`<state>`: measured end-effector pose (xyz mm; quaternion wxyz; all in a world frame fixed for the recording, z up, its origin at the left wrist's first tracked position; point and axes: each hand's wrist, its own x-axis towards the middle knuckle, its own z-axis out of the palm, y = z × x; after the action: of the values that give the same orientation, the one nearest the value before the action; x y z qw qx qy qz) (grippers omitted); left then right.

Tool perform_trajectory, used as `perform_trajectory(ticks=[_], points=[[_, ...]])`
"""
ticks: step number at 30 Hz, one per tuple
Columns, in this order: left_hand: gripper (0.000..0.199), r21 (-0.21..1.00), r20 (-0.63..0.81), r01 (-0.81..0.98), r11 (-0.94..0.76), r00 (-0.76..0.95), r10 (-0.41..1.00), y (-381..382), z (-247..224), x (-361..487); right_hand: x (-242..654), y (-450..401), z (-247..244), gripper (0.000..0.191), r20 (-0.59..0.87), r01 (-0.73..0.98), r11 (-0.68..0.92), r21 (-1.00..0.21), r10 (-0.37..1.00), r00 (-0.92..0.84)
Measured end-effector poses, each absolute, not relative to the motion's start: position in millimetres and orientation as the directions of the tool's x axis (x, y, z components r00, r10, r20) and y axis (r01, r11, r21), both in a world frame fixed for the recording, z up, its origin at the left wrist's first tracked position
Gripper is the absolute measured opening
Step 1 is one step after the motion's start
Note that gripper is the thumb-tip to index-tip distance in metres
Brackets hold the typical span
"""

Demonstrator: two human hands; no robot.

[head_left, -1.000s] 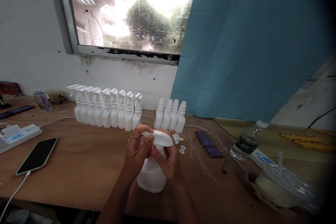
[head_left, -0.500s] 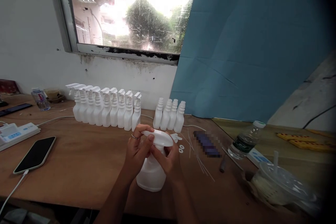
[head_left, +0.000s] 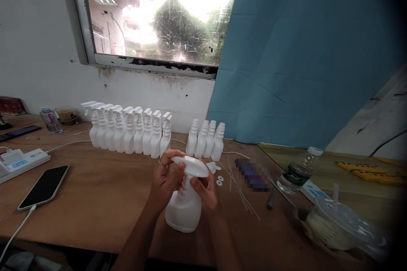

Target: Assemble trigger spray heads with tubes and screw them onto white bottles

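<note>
A white spray bottle [head_left: 183, 211] stands upright near the table's front edge, its white trigger sprayer head [head_left: 192, 167] on top. My left hand [head_left: 167, 178] grips the nozzle end of the sprayer head, thumb on its near side and fingers curled over and behind. Around the collar just below the head, my right hand [head_left: 205, 188] is closed, its thumb in front and the other fingers mostly hidden behind. Right of the hands lie small white sprayer parts [head_left: 213, 167], white rings [head_left: 219, 182] and thin clear tubes [head_left: 244, 203].
A row of white bottles with sprayer heads [head_left: 129, 133] stands at the back left, several headless bottles [head_left: 205, 139] to its right. A phone [head_left: 44, 186] and power strip [head_left: 23, 164] lie left. A water bottle [head_left: 295, 173] and lidded plastic cup [head_left: 333, 224] stand right.
My right thumb has shifted from the front of the bottle's neck to the right side of the collar, uncovering the neck. The bottle stays in place, with my left hand still at the sprayer head.
</note>
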<state>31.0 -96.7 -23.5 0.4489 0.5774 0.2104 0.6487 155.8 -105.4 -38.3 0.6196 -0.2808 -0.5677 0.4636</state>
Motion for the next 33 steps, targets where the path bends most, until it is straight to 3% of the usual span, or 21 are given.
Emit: perform_trajectory(ticks=[4, 7, 10, 13, 16, 18, 22, 26, 30, 33], points=[[0.054, 0.719, 0.651, -0.368, -0.59, 0.058, 0.757, -93, -37, 23, 165, -99, -29, 0.041, 0.362, -0.185, 0.314, -0.931, 0.855, -0.371], [0.049, 0.781, 0.577, -0.34, -0.524, 0.074, 0.813, -91, -56, 8, 170, -98, -24, 0.035, 0.335, -0.139, 0.306, -0.942, 0.819, -0.465], [0.041, 0.89, 0.454, -0.205, -0.408, 0.315, 0.833, -94, -71, -13, 169, -102, -22, 0.034, 0.364, -0.137, 0.34, -0.93, 0.813, -0.454], [0.049, 0.929, 0.312, -0.041, -0.367, 0.618, 0.721, -101, -79, -32, 166, -107, -23, 0.037, 0.383, -0.118, 0.371, -0.921, 0.811, -0.442], [0.059, 0.894, 0.283, 0.09, -0.438, 0.645, 0.71, -105, -82, -38, 165, -109, -25, 0.034, 0.409, -0.073, 0.411, -0.909, 0.838, -0.361], [0.055, 0.882, 0.28, 0.132, -0.453, 0.625, 0.728, -104, -79, -36, 167, -110, -26, 0.031, 0.432, -0.024, 0.447, -0.894, 0.846, -0.314], [0.047, 0.895, 0.198, 0.155, -0.418, 0.703, 0.683, -86, -59, -38, 185, -106, -28, 0.051, 0.493, -0.03, 0.502, -0.864, 0.835, -0.243], [0.048, 0.804, 0.374, 0.269, -0.53, 0.464, 0.803, -45, -41, -40, 222, -91, -37, 0.053, 0.555, -0.031, 0.561, -0.827, 0.825, 0.108], [0.053, 0.588, 0.576, 0.625, -0.514, 0.124, 0.808, 7, -45, -19, 262, -66, -62, 0.042, 0.53, 0.266, 0.463, -0.845, 0.79, 0.308], [0.046, 0.493, 0.618, 0.747, -0.446, 0.06, 0.784, 36, -62, 1, 286, -45, -80, 0.046, 0.544, 0.456, 0.374, -0.808, 0.771, 0.331]])
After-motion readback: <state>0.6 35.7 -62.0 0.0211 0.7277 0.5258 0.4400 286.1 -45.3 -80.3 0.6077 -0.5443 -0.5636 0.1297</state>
